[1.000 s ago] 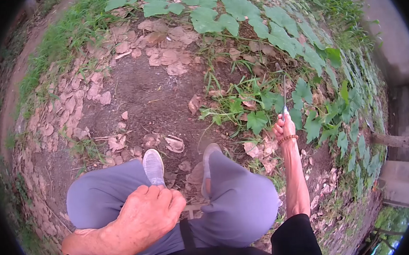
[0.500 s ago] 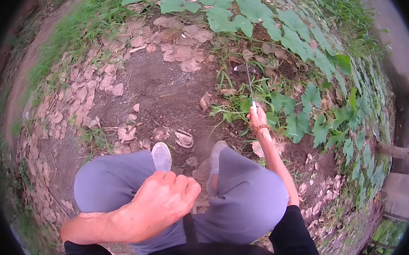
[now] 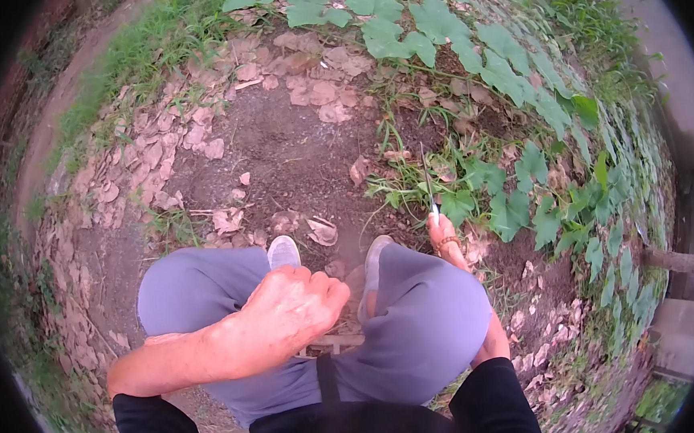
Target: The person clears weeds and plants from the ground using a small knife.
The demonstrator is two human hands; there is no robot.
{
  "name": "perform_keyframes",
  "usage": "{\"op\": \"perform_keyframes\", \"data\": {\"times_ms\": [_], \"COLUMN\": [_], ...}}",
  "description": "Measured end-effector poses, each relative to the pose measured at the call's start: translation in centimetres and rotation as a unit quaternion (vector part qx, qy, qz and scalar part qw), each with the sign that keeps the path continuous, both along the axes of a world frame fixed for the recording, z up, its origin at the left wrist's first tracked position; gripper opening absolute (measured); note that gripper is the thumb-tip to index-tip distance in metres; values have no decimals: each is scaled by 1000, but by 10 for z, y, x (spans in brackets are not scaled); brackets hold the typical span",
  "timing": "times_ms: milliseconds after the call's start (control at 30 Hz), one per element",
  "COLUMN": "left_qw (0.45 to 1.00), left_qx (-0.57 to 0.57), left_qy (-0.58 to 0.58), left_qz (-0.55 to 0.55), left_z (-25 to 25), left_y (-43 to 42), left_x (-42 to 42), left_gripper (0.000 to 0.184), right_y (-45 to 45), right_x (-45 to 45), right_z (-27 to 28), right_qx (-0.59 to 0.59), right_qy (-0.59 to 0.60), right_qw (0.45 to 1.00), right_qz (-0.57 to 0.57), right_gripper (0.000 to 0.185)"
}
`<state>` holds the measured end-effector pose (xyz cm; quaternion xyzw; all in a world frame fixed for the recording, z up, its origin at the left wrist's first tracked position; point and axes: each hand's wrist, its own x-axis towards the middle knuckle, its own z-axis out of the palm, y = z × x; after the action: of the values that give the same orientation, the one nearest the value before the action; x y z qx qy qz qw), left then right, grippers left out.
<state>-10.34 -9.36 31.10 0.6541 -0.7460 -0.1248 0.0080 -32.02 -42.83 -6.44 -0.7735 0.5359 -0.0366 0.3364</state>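
Observation:
My right hand (image 3: 442,230), with a beaded bracelet at the wrist, is wrapped round the pale handle of a long thin tool (image 3: 428,180). The tool's narrow dark shaft points forward over the edge of a grassy clump (image 3: 401,182); its far end is hard to make out. Above my knees my left hand (image 3: 301,306) is closed in a loose fist, back of the hand up. Whatever its fingers hold, if anything, is hidden. Broad green leaves (image 3: 509,213) grow to the right of the tool.
Bare soil (image 3: 295,164) lies ahead of my shoes. Dry leaves (image 3: 146,158) cover the ground at left, with grass (image 3: 136,70) beyond. Leafy vines (image 3: 504,52) spread across the upper right. A horizontal post (image 3: 684,260) juts in at the right edge.
My right hand has swung left and then drawn back nearer my knee, bringing the tool with it. My left hand stays closed and sits slightly farther right in view.

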Motion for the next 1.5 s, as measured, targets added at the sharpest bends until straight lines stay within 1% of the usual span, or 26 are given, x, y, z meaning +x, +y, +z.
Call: {"op": "perform_keyframes", "data": {"times_ms": [67,133,167,233,267,300,333,367,400,433,467,500,533,567,667,733,767,833,933,967,1033,1100,1167,1233,1333,1500], "left_qw": [1000,999,999,999,999,997,992,991,997,1000,1000,1000,999,997,997,997,997,997,997,996,996,995,996,996,995,996], "left_qx": [4,22,22,-6,-6,-16,-26,-27,-15,-1,9,10,-6,-23,-28,-12,1,6,0,-13,-20,-24,-2,-3,-17,-10], "left_qy": [-18,-38,-38,-5,-6,52,111,112,55,-1,10,10,39,69,72,78,78,75,77,83,89,95,82,84,92,80], "left_qz": [-1,-17,-15,-37,-36,-48,-61,-62,-46,-29,-5,-3,-2,0,7,16,23,15,12,14,16,14,20,21,22,26], "left_z": [6,19,26,39,38,32,26,20,12,4,-4,-1,4,7,9,7,7,9,8,7,8,9,8,9,8,9], "left_y": [2,0,-1,-8,-13,-20,-26,-30,-33,-35,-35,-36,-36,-36,-33,-30,-29,-29,-27,-27,-26,-27,-29,-31,-32,-32], "left_x": [0,-3,-6,-12,-11,-8,-3,3,9,14,20,25,29,31,35,38,39,40,40,40,39,38,37,37,37,38], "left_gripper": [35,31,31,28,28,26,25,25,24,24,28,28,31,34,39,39,40,39,38,37,37,37,36,35,35,42], "right_y": [-2,1,3,2,-5,-2,7,12,10,2,-10,-14,-8,-2,-4,-4,-11,-12,-2,-5,-14,-10,4,25,27,8], "right_x": [-6,-2,1,11,18,28,42,52,55,50,44,41,35,25,-11,-25,-38,-51,-62,-71,-86,-78,-48,-4,32,54], "right_z": [5,27,38,46,35,45,64,77,67,40,3,-17,-2,10,31,59,54,69,99,90,60,35,33,48,28,31], "right_qx": [26,64,65,56,64,64,143,220,241,241,148,53,-6,-5,-25,-40,-13,-33,-47,-47,-73,-52,-33,-18,-30,-69], "right_qy": [-23,-95,-95,-152,-152,-152,-169,-183,-188,-183,-166,-148,-17,-14,9,8,-38,-57,-26,-25,36,48,55,-14,-34,-3], "right_qw": [999,993,993,987,986,986,974,954,948,949,975,987,998,998,997,999,999,998,998,998,992,992,992,993,992,994], "right_qz": [-5,-4,-2,-7,-6,-7,-50,-93,-91,-88,-32,23,56,57,68,28,18,15,26,29,98,104,108,113,120,86], "right_gripper": [43,42,42,41,36,36,37,37,39,39,35,32,41,41,41,38,35,33,32,32,31,31,31,33,35,39]}}
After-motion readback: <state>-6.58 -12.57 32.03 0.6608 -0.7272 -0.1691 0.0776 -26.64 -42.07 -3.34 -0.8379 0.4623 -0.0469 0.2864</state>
